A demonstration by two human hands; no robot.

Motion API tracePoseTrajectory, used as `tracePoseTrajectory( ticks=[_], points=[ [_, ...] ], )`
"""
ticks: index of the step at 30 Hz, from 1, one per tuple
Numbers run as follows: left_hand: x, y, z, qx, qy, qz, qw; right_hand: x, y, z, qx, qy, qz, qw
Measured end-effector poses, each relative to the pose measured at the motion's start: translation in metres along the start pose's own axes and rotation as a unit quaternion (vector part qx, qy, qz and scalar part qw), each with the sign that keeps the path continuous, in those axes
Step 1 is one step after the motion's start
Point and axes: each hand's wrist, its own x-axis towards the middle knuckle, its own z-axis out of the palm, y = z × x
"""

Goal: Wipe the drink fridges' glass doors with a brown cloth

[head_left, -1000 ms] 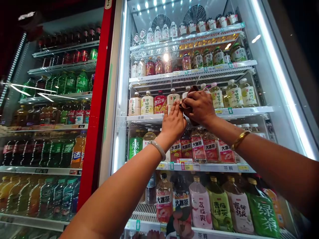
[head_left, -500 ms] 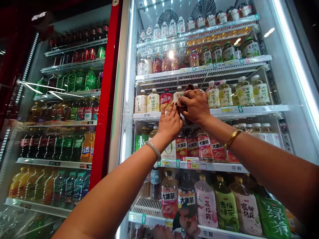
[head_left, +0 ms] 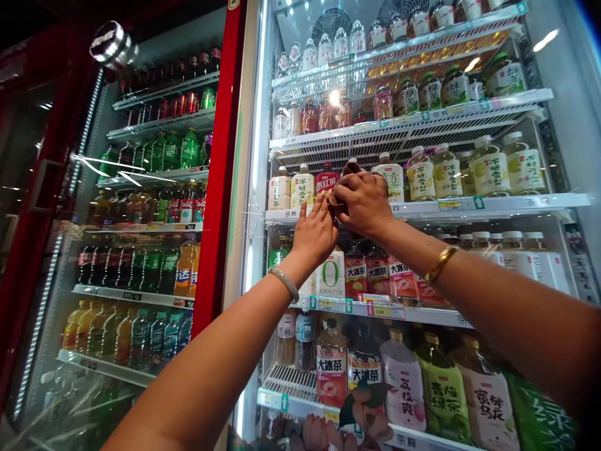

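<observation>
Here, my right hand (head_left: 362, 199) clutches the bunched brown cloth (head_left: 352, 168); my left hand (head_left: 315, 233), flat, fingers spread, just lower-left of it. Cloth's long axis unclear.

This was a shop: a left-hand cooler (head_left: 107, 368) and a brightly lit right-hand cooler (head_left: 257, 125) stood side by side, their shelves ranked with drink bottles (head_left: 331, 369) and cans (head_left: 192, 101). A price label (head_left: 379, 311) read 3.00. The dim red frame (head_left: 51, 144) farther left was possibly another cooler's.
</observation>
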Motion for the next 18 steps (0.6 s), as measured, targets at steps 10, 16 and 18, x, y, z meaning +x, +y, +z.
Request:
tracePoseTrajectory(
  ticks=[10,16,18],
  points=[
    [-0.017,-0.026,0.007,-0.024,0.018,-0.047,0.998,0.006,0.001,0.001,0.000,-0.023,0.017,1.000],
    [-0.020,-0.019,0.021,-0.025,0.053,-0.075,0.995,-0.008,-0.049,0.009,0.007,-0.057,-0.020,0.998],
    [-0.021,-0.019,0.022,-0.020,0.049,-0.076,0.996,-0.019,-0.047,0.004,0.013,-0.073,-0.045,0.996]
  ],
)
